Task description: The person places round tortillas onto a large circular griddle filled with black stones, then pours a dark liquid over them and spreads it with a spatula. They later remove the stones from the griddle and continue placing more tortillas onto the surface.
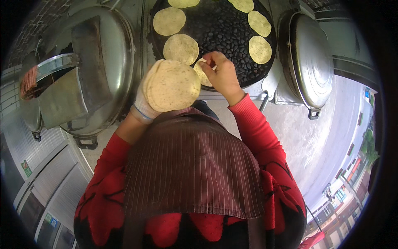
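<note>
My left hand (143, 104), in a white knit glove, holds a stack of tortillas (173, 85) from beneath and at its left side. The top tortilla is pale yellow with brown flecks. To its right, my bare right hand (225, 71) pinches the edge of another tortilla (201, 72) at the near rim of a round black griddle (158, 49). Part of that tortilla is hidden behind my fingers. Dark pebble-like pieces (222, 29) cover the griddle's middle. Around them lie several more tortillas, among them a large one (181, 49) at left and one (260, 49) at right.
A big lidded metal pot (119, 56) stands at left, with bent metal sheets (90, 59) on top. Another lidded pot (311, 56) stands at right, its side handle (314, 114) towards me. A metal rod (264, 102) sticks out below the griddle. A street (329, 149) shows at right.
</note>
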